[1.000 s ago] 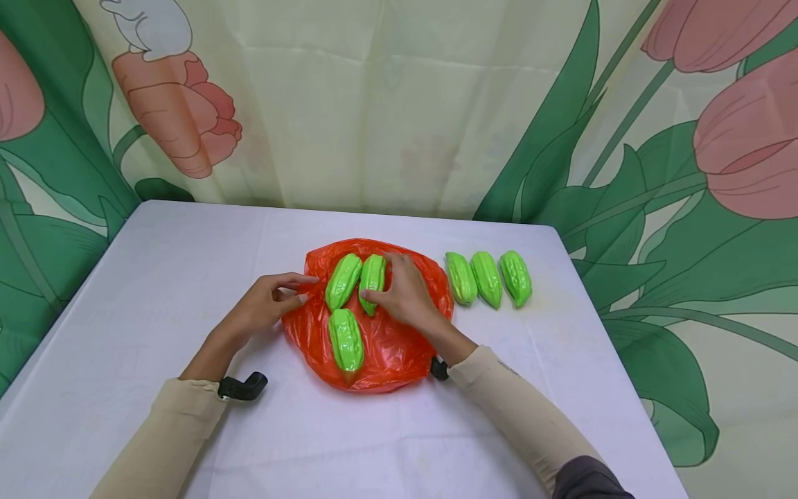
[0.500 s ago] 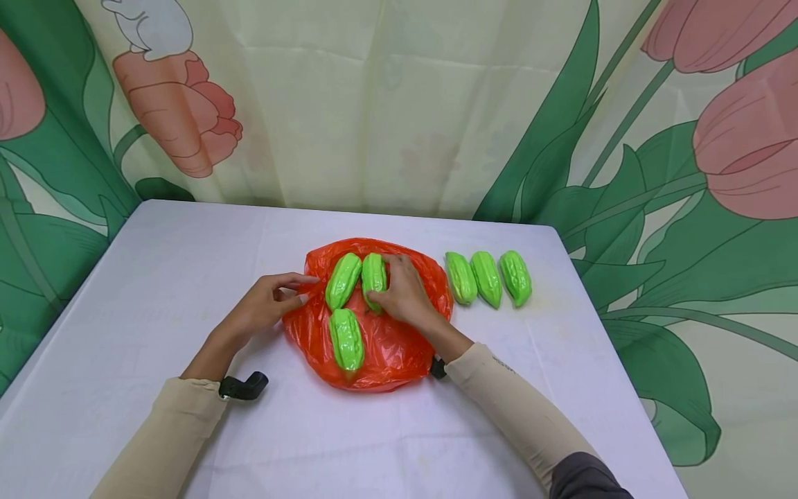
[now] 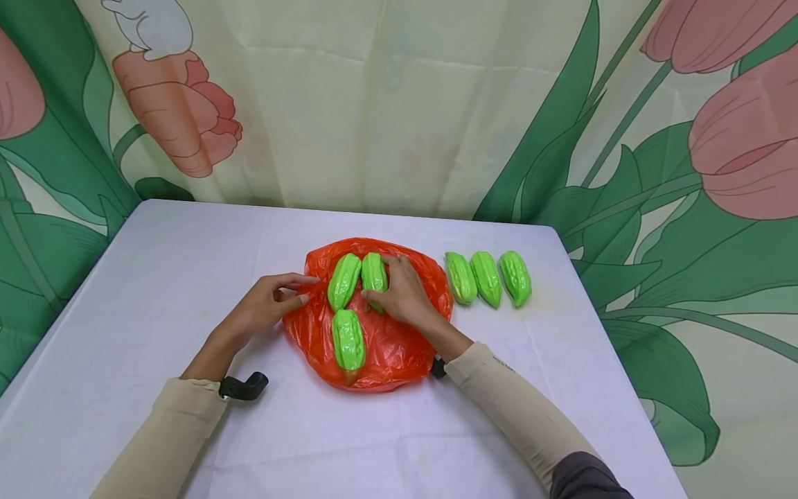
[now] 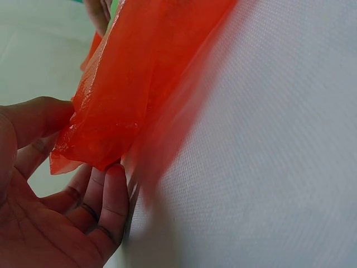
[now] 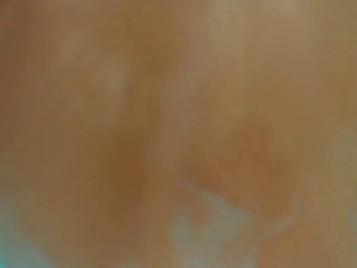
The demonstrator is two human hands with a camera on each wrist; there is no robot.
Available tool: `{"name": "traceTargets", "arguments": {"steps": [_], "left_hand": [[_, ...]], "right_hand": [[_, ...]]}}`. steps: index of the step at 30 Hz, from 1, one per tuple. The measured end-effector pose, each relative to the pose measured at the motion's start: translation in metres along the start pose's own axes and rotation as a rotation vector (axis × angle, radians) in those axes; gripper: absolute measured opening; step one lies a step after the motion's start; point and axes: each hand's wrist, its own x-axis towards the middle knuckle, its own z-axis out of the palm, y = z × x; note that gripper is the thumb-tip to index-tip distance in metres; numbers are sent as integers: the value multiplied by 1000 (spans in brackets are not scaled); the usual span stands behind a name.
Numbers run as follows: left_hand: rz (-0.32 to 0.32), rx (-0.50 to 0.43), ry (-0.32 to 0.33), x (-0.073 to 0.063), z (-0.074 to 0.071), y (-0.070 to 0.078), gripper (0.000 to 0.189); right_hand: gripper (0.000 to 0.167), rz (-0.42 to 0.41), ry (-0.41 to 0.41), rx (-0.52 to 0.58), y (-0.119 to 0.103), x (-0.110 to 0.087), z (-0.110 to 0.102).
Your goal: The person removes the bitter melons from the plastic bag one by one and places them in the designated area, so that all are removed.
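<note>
A red plastic bag (image 3: 399, 353) lies spread on the table with three glossy green ridged fruits, like star fruits, on its middle. My left hand (image 3: 269, 301) pinches the bag's left edge between thumb and fingers; the left wrist view shows the film (image 4: 120, 106) running up from that hand. On the bag's far side, my right hand (image 3: 404, 291) grips the upper right green ridged fruit (image 3: 373, 270), thumb at its near end. Beside it lies a second fruit (image 3: 343, 281), slightly tilted, and nearer to me a third (image 3: 348, 339). The right wrist view is a brown blur.
Right of the bag, three more green fruits, the middle one (image 3: 486, 278) among them, lie in a row near the back of the white-covered table (image 3: 349, 450). A printed curtain (image 3: 399, 104) hangs behind the table.
The fruit under my right hand has shifted slightly right and away from me, its near end turning. The other two on the bag have slid a touch right. My left hand stays put.
</note>
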Motion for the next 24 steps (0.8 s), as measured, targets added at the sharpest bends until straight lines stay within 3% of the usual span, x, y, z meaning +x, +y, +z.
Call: {"name": "traceTargets", "arguments": {"steps": [12, 24], "left_hand": [[-17, -11, -2, 0, 0, -1, 42], [-12, 3, 0, -1, -1, 0, 42]], "right_hand": [[76, -6, 24, 41, 1, -5, -4], [75, -13, 24, 139, -3, -19, -22]]}}
